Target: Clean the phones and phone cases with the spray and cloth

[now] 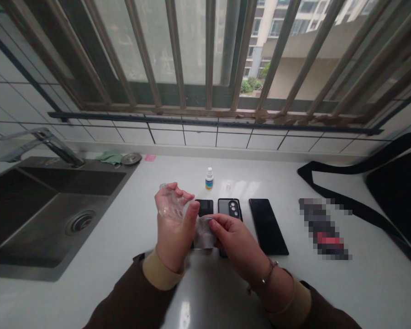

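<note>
Steel sink (27, 273): cut off at left edge. Phone case (230, 208): partly hidden behind right hand (234, 233). White-capped bottle (209, 178): label too small to read.

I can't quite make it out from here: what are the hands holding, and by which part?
The right hand pinches a thin translucent sheet by its right edge. Clear plastic lies against the left hand; where it's gripped can't be told.

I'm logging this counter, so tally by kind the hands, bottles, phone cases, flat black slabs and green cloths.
Hands: 2 (left hand, right hand)
Bottles: 1 (white-capped bottle)
Phone cases: 1 (black case)
Flat black slabs: 2 (larger-looking slab; partly hidden slab)
Green cloths: 1 (green cloth)
Total: 7
</note>
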A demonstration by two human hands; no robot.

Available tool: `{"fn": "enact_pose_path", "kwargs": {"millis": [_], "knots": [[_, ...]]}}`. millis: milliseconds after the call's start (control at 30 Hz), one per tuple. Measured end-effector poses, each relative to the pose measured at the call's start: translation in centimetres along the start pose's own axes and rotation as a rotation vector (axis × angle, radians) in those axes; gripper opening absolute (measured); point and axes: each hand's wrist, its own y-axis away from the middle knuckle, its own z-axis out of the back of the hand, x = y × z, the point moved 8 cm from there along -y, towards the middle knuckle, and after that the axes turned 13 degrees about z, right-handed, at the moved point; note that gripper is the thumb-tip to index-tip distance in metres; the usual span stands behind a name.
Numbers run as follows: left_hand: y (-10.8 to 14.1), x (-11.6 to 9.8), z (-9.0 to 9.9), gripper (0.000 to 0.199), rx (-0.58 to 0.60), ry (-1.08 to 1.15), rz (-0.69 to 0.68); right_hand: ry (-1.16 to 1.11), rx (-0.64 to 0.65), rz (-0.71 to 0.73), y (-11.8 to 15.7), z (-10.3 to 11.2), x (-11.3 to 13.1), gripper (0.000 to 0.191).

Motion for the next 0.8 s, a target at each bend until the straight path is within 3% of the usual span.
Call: {"fn": "enact_pose_path", "kwargs": {"millis": [67,167,267,367,433,567,667,800], "knots": [[-1.0,0.0,1.4,0.06,-0.127,-0.121,0.018,-0.034,0.079,-0.062,0.5,-0.8,0.0,0.039],[-2.5,0.6,3.0,0.086,-0.245,-0.352,0.081,0.013,0.286,-0.093,1.5,-2.3,0.8,0.036],[-3.5,1.6,3.0,0.1,-0.211,-0.718,0.113,0.103,0.557,-0.066,2.8,-3.8,1.5,0.032],[-3.5,3.0,2.2,0.085,-0.093,-1.081,0.158,0.243,0.751,-0.028,3.9,-4.7,1.6,0.025],[-3.2,3.6,1.8,0.075,-0.048,-1.269,0.177,0.356,0.805,0.013,4.0,-4.9,1.6,0.025],[-2.8,4.1,2.0,0.059,-0.066,-1.551,0.21,0.48,0.813,0.1,3.8,-5.1,2.1,0.026],[-2.6,4.2,2.2,0.056,-0.074,-1.62,0.22,0.582,0.822,0.182,3.9,-5.3,2.5,0.025],[-2.5,3.9,2.2,0.055,-0.099,-1.62,0.189,0.677,0.925,0.271,4.6,-5.9,2.7,0.027]]}}
